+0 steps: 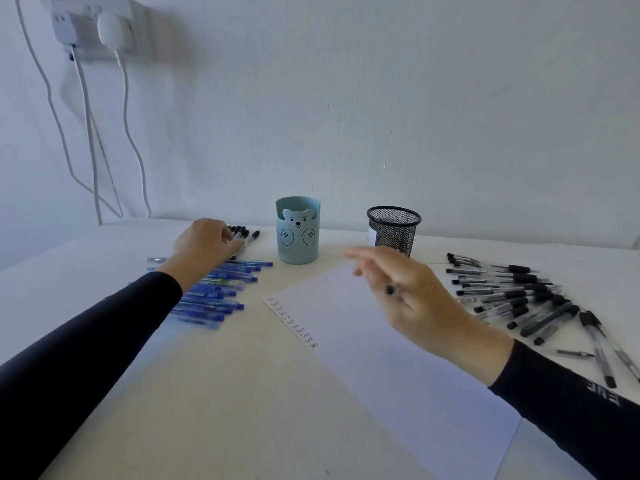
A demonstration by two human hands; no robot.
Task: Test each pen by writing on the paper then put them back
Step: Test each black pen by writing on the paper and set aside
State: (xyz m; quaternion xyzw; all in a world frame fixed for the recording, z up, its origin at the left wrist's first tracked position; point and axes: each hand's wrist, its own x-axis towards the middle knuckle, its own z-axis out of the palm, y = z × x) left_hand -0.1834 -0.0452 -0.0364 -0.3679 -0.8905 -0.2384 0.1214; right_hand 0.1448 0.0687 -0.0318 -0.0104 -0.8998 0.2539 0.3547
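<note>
A white sheet of paper lies on the table, with a column of small handwritten words down its left edge. My right hand hovers over the paper's far end, blurred, with a black pen tucked among its fingers. My left hand reaches to the back left and rests on a small row of black-capped pens, its fingers curled over one of them. A spread of blue pens lies under my left forearm. Many black pens lie scattered at the right.
A light-blue bear-faced pen cup and a black mesh pen cup stand at the back middle, near the wall. White cables hang from a wall socket at the upper left.
</note>
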